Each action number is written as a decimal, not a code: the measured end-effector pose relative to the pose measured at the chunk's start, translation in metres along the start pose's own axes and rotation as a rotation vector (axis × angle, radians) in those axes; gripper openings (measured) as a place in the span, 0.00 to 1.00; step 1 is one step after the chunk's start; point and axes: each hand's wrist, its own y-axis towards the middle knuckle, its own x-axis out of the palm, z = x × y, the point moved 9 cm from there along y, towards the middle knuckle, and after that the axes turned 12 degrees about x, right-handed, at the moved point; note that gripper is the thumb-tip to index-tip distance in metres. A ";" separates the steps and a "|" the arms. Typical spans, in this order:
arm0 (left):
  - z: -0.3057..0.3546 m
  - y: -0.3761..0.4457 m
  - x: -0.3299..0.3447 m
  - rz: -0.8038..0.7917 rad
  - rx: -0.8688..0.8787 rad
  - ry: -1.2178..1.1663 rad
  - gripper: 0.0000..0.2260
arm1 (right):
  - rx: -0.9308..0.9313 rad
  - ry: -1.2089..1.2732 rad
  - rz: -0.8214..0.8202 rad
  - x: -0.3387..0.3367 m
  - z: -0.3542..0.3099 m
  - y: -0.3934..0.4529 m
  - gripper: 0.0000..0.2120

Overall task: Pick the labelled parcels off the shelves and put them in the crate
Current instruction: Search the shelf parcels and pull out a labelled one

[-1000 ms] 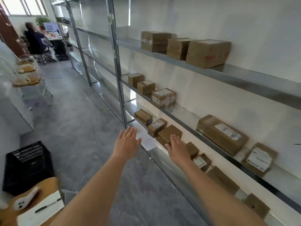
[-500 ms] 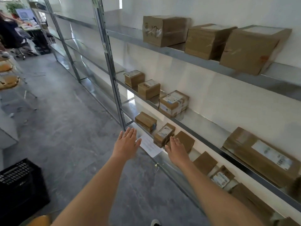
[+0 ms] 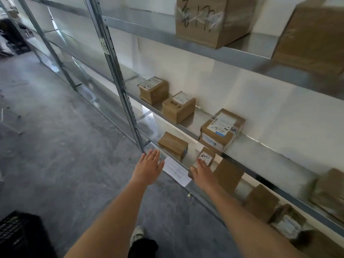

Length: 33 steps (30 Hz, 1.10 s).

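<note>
Step in hand: reach to the small labelled parcel on the lower shelf, just right of the upright post.
Right hand: grip spread, fingers straight, tips at or just short of the parcel's near edge; contact cannot be told.
Left hand: grip spread, holding nothing, in front of the shelf edge beside a white paper sheet.
Crate: black, on the floor, lower left, well apart from the shelves.
Advice: judged best to take the parcel across its short sides, lift clear of the shelf above, and avoid knocking the plain box to its left.
Risk: the hanging sheet may snag.
</note>
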 end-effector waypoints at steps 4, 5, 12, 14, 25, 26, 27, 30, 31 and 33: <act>-0.070 0.052 0.011 -0.085 0.066 0.020 0.27 | 0.118 0.027 0.039 0.031 -0.022 0.047 0.28; -0.086 0.067 0.013 -0.095 0.086 0.020 0.27 | 0.155 0.038 0.062 0.039 -0.028 0.058 0.28; -0.161 0.118 0.054 -0.207 0.209 0.005 0.26 | 0.364 0.220 0.098 0.100 -0.062 0.110 0.27; -0.178 0.113 0.078 -0.284 0.206 0.010 0.26 | 0.388 0.263 0.078 0.121 -0.069 0.113 0.27; -0.221 0.181 0.143 -0.286 0.295 -0.031 0.27 | 0.445 0.287 0.182 0.165 -0.068 0.188 0.27; -0.225 0.193 0.148 -0.290 0.289 -0.045 0.27 | 0.452 0.298 0.184 0.169 -0.068 0.199 0.28; -0.231 0.205 0.154 -0.288 0.275 -0.060 0.27 | 0.463 0.315 0.184 0.174 -0.069 0.212 0.28; -0.250 0.238 0.182 -0.296 0.217 -0.138 0.28 | 0.537 0.410 0.225 0.188 -0.060 0.250 0.28; -0.255 0.249 0.193 -0.304 0.202 -0.174 0.28 | 0.570 0.441 0.244 0.192 -0.055 0.262 0.29; -0.266 0.271 0.212 -0.309 0.181 -0.250 0.28 | 0.603 0.458 0.267 0.204 -0.046 0.285 0.29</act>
